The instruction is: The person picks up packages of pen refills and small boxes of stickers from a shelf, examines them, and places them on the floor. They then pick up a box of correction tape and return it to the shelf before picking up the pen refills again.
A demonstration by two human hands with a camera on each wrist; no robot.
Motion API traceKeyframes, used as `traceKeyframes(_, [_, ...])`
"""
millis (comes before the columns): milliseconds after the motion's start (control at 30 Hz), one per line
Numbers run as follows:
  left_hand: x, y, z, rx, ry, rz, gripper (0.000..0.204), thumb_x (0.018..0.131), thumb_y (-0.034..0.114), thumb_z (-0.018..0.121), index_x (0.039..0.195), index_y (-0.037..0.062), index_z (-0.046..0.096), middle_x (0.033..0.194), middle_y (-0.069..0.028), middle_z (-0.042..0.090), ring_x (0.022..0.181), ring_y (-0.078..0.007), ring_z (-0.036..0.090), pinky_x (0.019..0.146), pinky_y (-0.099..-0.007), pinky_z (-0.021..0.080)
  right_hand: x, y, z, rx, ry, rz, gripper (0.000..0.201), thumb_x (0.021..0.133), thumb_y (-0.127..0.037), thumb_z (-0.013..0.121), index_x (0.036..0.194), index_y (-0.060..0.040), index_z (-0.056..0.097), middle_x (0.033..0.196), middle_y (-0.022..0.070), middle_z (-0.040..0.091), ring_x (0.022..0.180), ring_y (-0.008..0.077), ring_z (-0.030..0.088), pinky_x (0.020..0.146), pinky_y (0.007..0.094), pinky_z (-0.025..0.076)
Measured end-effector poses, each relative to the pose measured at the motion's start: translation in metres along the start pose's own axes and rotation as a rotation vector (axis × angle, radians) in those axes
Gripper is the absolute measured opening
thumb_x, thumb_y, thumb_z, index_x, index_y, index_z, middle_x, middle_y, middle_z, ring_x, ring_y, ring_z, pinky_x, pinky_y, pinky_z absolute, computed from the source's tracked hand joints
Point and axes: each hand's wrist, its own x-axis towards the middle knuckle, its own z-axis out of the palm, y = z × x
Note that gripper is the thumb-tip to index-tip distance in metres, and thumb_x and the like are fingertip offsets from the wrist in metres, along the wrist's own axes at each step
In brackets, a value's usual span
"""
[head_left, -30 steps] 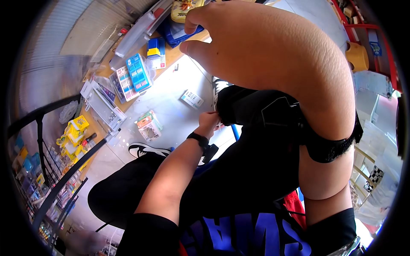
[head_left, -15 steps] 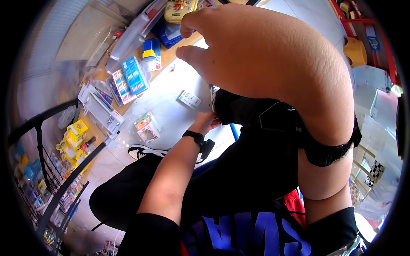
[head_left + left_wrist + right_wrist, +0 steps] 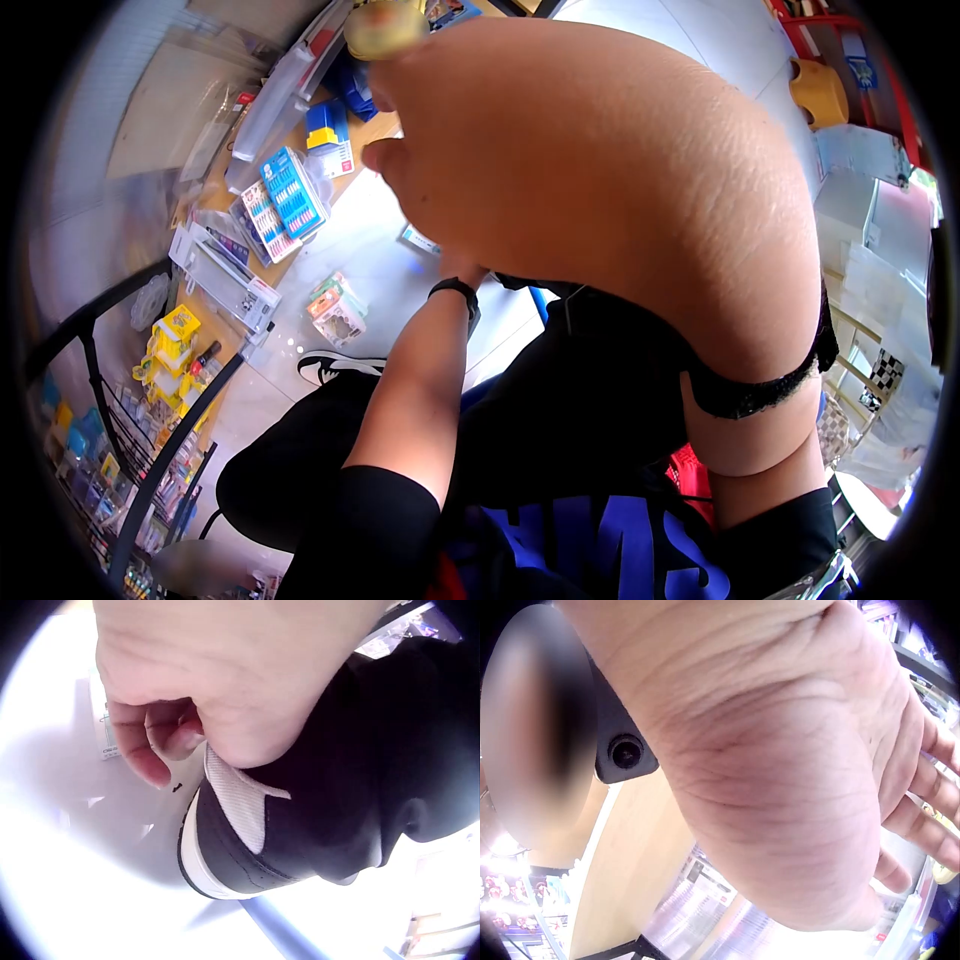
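Note:
My left hand (image 3: pixel 169 746) is down at a black and white shoe (image 3: pixel 240 847). Its fingers are curled at the white tongue (image 3: pixel 240 802), which comes out from under the palm. In the head view only the left forearm and its black wristband (image 3: pixel 455 290) show; the hand itself is hidden behind my right arm. My right hand (image 3: pixel 378 120) is raised close to the camera and fills the upper middle. Its fingers (image 3: pixel 922 795) are loosely extended and hold nothing I can see. A blurred yellow tin (image 3: pixel 385 25) lies just beyond the fingertips.
On the wooden board at the upper left lie blue blister packs (image 3: pixel 290 190), a blue and yellow box (image 3: pixel 325 125) and a long white tray (image 3: pixel 225 275). A green and orange pack (image 3: pixel 335 305), a small white box (image 3: pixel 418 240) and my other shoe (image 3: pixel 335 367) are on the floor. A black rail (image 3: pixel 150 440) runs at the left.
My right arm has swung up and left, nearer the camera, and now covers the left hand at the shoe. The left hand has stayed at the shoe.

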Motion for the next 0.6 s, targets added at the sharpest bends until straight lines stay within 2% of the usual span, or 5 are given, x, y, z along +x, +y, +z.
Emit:
traceKeyframes(133, [0.005,-0.001,-0.001,0.133,0.003,0.086,0.045,0.092,0.031,0.071,0.127,0.0039,0.064,0.132,-0.0179,0.068,0.119,-0.0408,0.064,0.099,-0.0457,0.052,-0.006,0.003,0.013,-0.051,0.121,-0.063,0.034,0.099,-0.027,0.059,0.119,-0.0021,0.07,0.101,0.0182,0.076,0.093,0.0367,0.074,0.084,0.045,0.058])
traceKeyframes(400, [0.025,-0.03,-0.08,0.529,-0.006,0.177,0.046,0.092,0.033,0.071,0.129,0.0056,0.063,0.134,-0.0183,0.066,0.122,-0.0389,0.062,0.099,-0.046,0.052,-0.009,0.001,0.023,-0.093,0.217,-0.107,0.033,0.098,-0.026,0.059,0.118,-0.0033,0.072,0.101,0.0172,0.077,0.092,0.0361,0.074,0.083,0.0449,0.059])
traceKeyframes(500, [0.035,-0.046,-0.078,0.544,0.036,0.197,0.046,0.092,0.033,0.071,0.129,0.0062,0.063,0.135,-0.0185,0.065,0.123,-0.0383,0.062,0.099,-0.0461,0.052,-0.008,0.001,0.026,-0.105,0.237,-0.112,0.032,0.098,-0.026,0.06,0.118,-0.0038,0.072,0.101,0.0167,0.077,0.092,0.0358,0.075,0.083,0.0448,0.059])
traceKeyframes(600, [0.041,-0.066,-0.067,0.424,0.135,0.262,0.047,0.092,0.034,0.07,0.13,0.0068,0.063,0.136,-0.0186,0.064,0.124,-0.0376,0.061,0.099,-0.0462,0.052,-0.007,-0.002,0.031,-0.115,0.241,-0.104,0.032,0.098,-0.026,0.06,0.118,-0.0042,0.072,0.101,0.0163,0.077,0.092,0.0356,0.075,0.082,0.0448,0.059])
